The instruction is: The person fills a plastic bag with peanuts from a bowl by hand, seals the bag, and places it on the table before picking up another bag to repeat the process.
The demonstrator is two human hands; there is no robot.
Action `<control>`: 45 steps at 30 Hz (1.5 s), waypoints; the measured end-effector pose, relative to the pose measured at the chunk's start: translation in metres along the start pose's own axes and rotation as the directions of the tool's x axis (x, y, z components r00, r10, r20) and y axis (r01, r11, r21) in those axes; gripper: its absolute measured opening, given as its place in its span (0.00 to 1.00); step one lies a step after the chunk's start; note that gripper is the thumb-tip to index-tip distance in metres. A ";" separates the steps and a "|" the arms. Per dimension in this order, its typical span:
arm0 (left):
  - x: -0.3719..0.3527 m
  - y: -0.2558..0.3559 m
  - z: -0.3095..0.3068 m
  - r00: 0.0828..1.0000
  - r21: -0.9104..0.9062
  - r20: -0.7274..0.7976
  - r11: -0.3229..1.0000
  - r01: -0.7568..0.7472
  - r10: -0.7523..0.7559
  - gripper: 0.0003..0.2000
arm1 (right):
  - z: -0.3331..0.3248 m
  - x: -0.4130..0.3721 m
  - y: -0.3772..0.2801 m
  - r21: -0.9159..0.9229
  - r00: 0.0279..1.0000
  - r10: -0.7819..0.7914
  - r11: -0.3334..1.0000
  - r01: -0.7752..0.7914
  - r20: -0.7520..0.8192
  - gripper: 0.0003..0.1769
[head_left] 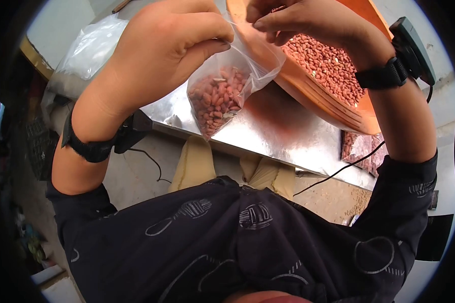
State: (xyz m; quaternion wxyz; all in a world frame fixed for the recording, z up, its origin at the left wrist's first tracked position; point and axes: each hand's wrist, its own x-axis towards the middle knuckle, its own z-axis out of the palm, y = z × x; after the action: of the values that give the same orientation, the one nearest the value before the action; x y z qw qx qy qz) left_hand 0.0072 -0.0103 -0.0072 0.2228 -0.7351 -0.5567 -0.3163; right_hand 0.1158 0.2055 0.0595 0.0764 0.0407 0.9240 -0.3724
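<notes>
My left hand [179, 43] is closed in a pinch by the top edge of a clear plastic bag [262, 66]. Reddish peanuts [216, 98] fill the lower part of this bag, which hangs over the front edge of the metal table. To the right, my right hand [296, 22] is above the orange basin [298, 93], fingertips drawn together; whatever they hold is too small or hidden to make out. Many loose peanuts [328, 68] lie in the basin, close beneath that hand.
A pile of clear plastic bags [93, 45] lies at the left of the metal table [237, 144]. Another bag of peanuts [364, 151] lies at the right, under the basin's edge. A dark cable [338, 171] runs across the table's front edge.
</notes>
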 end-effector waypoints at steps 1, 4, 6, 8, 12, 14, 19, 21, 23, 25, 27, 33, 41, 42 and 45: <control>-0.001 0.001 0.000 1.000 -0.004 -0.002 1.000 0.005 -0.005 0.08 | -0.010 -0.004 0.012 0.035 0.998 0.042 0.999 -0.040 -0.051 0.10; -0.004 0.000 -0.001 1.000 -0.005 -0.013 1.000 0.002 -0.002 0.08 | -0.028 -0.020 0.063 -0.055 0.977 0.185 0.980 -0.191 -0.105 0.13; -0.006 -0.002 0.000 0.999 0.004 -0.028 1.000 -0.017 0.017 0.08 | -0.032 -0.034 0.089 -0.109 0.879 0.474 0.877 -0.468 0.041 0.31; -0.004 -0.002 0.000 0.999 0.000 -0.031 1.000 -0.022 0.022 0.09 | -0.028 -0.041 0.117 -0.189 0.739 0.652 0.757 -0.625 0.169 0.46; -0.001 -0.006 0.002 0.998 -0.019 -0.045 0.999 -0.035 0.035 0.09 | -0.014 -0.043 0.142 0.100 0.786 0.598 0.782 -0.615 0.159 0.61; 0.000 -0.009 0.003 0.998 -0.025 -0.048 0.999 -0.040 0.039 0.09 | -0.005 -0.030 0.147 0.193 0.853 0.512 0.831 -0.522 0.104 0.62; 0.001 -0.015 0.003 1.000 -0.047 -0.027 0.999 -0.002 0.000 0.10 | 0.009 0.027 0.127 0.389 0.934 0.354 0.868 -0.309 -0.048 0.51; 0.002 -0.015 0.002 1.000 -0.038 -0.015 0.999 0.005 -0.005 0.10 | 0.009 0.048 0.122 0.403 0.930 0.346 0.874 -0.271 -0.125 0.45; 0.002 -0.014 0.001 1.000 -0.022 -0.007 1.000 0.001 -0.001 0.11 | 0.021 0.064 0.109 0.441 0.882 0.358 0.875 -0.202 -0.305 0.32; 0.003 -0.015 0.001 1.000 -0.019 -0.006 1.000 -0.004 0.003 0.11 | 0.016 0.080 0.117 0.446 0.878 0.321 0.883 -0.143 -0.355 0.23; 0.003 -0.015 0.000 1.000 -0.025 -0.011 1.000 -0.006 0.006 0.10 | 0.014 0.081 0.110 0.452 0.878 0.303 0.885 -0.114 -0.372 0.08; 0.000 -0.014 -0.003 1.000 -0.056 0.018 0.998 0.006 -0.005 0.09 | -0.018 0.079 0.141 0.377 0.907 0.264 0.917 -0.130 -0.328 0.10; 0.001 -0.019 -0.004 1.000 -0.083 0.030 0.997 -0.004 0.006 0.07 | -0.045 0.029 0.076 0.373 0.984 0.030 0.927 0.038 -0.175 0.05; 0.002 -0.018 -0.005 0.999 -0.080 0.033 0.997 -0.003 0.006 0.06 | -0.038 0.024 0.051 0.411 0.991 0.023 0.911 0.032 -0.128 0.06; 0.005 -0.017 -0.007 0.999 -0.071 0.036 0.997 -0.016 0.018 0.07 | -0.015 0.012 0.002 0.285 0.996 -0.072 0.957 0.055 0.049 0.04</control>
State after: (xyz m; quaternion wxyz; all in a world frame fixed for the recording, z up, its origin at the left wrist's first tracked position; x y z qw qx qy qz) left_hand -0.0095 -0.0068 0.0004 0.1890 -0.7529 -0.5429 -0.3204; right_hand 0.1023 0.2175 0.0671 0.0849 0.0104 0.8593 -0.5043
